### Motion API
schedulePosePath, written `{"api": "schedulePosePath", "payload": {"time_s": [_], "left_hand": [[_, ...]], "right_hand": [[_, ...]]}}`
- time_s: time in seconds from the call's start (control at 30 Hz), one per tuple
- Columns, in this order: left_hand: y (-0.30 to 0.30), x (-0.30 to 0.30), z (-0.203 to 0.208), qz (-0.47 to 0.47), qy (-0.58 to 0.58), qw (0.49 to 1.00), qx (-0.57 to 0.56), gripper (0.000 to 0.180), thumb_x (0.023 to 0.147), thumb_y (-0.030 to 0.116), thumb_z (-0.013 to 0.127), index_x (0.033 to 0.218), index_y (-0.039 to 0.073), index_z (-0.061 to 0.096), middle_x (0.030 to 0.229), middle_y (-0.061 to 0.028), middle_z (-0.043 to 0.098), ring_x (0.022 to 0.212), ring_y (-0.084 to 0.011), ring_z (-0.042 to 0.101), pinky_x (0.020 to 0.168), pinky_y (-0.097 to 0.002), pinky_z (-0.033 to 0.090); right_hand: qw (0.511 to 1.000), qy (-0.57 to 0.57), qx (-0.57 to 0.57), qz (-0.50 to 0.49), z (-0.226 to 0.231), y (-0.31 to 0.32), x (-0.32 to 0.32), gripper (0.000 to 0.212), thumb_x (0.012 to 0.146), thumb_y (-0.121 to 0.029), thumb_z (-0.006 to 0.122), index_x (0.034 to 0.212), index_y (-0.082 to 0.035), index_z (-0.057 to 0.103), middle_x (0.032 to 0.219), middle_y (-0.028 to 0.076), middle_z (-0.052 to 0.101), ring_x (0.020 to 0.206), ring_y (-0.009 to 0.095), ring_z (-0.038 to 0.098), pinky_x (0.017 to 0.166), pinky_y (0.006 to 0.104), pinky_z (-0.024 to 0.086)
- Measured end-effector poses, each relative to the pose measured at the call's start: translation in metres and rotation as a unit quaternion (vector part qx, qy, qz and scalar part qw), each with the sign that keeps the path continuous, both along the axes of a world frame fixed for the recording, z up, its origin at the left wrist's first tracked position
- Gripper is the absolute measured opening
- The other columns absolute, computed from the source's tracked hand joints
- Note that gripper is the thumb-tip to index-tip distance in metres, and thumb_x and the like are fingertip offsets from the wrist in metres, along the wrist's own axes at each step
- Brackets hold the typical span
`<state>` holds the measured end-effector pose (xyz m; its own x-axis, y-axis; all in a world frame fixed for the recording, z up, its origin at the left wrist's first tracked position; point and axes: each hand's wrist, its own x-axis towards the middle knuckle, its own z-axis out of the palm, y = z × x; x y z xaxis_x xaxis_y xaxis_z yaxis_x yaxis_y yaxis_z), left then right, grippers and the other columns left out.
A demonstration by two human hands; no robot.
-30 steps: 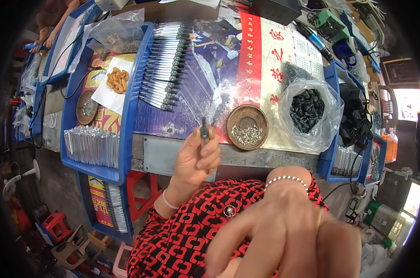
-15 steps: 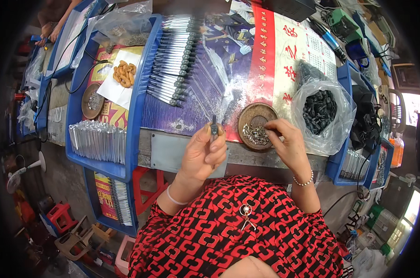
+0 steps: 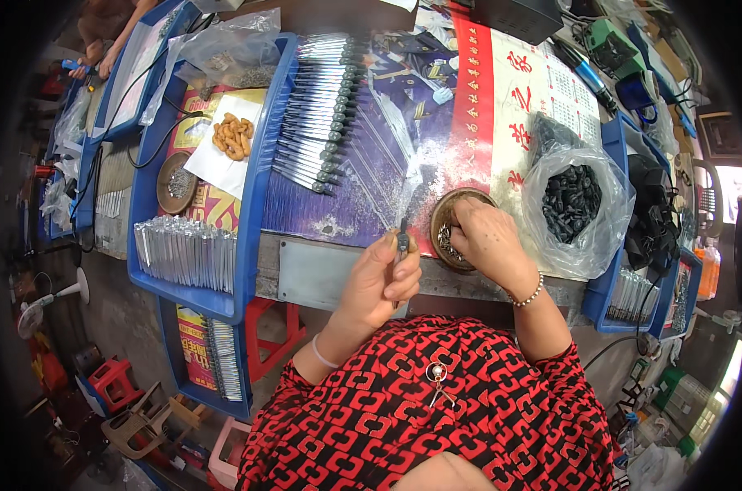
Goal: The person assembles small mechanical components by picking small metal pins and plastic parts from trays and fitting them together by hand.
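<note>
My left hand is closed round a slim metal strip with a dark plastic head, held upright above the table's front edge. My right hand reaches into a round brown bowl of small shiny metal screws or pins. Its thumb and forefinger are bent together among them; whether a piece is between the fingertips is hidden. Just right of that hand, a clear plastic bag stands open with many black plastic parts inside. Left of the bowl lies a row of metal strips with dark heads.
A blue tray on the left holds upright metal strips, fried snacks on paper and a smaller bowl. Another blue tray sits at the right. A blue screwdriver-like tool lies far right. Another person's hand shows far left.
My right hand has moved deeper into the bowl, its fingers now down among the small metal pieces. My left hand still holds the dark-headed strip; the whole view has shifted slightly.
</note>
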<state>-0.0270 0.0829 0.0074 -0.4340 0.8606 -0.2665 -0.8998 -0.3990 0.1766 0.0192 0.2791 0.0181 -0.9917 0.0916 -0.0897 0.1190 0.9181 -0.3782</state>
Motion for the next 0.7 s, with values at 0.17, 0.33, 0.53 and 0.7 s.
{"api": "schedulePosePath", "payload": {"time_s": [0.17,0.33,0.53,0.7], "left_hand": [[0.004,-0.002,-0.003,-0.016,-0.006,1.0,0.003,0.03,0.095,0.035,0.04,0.099,0.008,0.053,0.064,0.0035,0.039,0.041,-0.0041,0.031,0.041,-0.0209,0.025],[0.008,0.0,-0.013,-0.044,-0.039,0.997,0.045,0.028,0.095,0.034,0.043,0.102,0.009,0.053,0.066,0.003,0.041,0.043,-0.0044,0.033,0.041,-0.0201,0.027],[0.015,0.004,-0.004,-0.032,-0.099,0.994,0.018,0.019,0.094,0.029,0.046,0.097,0.01,0.048,0.067,-0.0002,0.047,0.045,-0.006,0.037,0.041,-0.0183,0.03],[0.017,0.006,-0.007,-0.033,-0.068,0.997,0.027,0.022,0.093,0.031,0.047,0.098,0.01,0.05,0.068,0.0003,0.048,0.046,-0.006,0.037,0.042,-0.0182,0.03]], "right_hand": [[0.998,0.037,-0.037,0.045,0.006,0.003,-0.005,0.013,0.072,-0.008,0.06,0.079,-0.001,0.051,0.065,0.014,0.054,0.061,0.029,0.056,0.056,0.0378,0.044],[0.922,0.045,-0.377,-0.077,0.03,-0.009,0.009,0.013,0.075,-0.004,0.063,0.084,0.0,0.055,0.067,0.004,0.056,0.06,0.007,0.054,0.055,0.0213,0.043],[0.882,0.174,-0.434,-0.059,0.023,-0.033,0.009,0.01,0.075,0.0,0.063,0.082,0.0,0.056,0.077,0.007,0.059,0.067,0.013,0.058,0.057,0.024,0.047],[0.904,0.277,-0.325,-0.02,0.023,-0.04,0.003,0.014,0.07,0.006,0.063,0.081,0.0,0.056,0.086,0.01,0.056,0.07,0.017,0.057,0.058,0.026,0.049]]}}
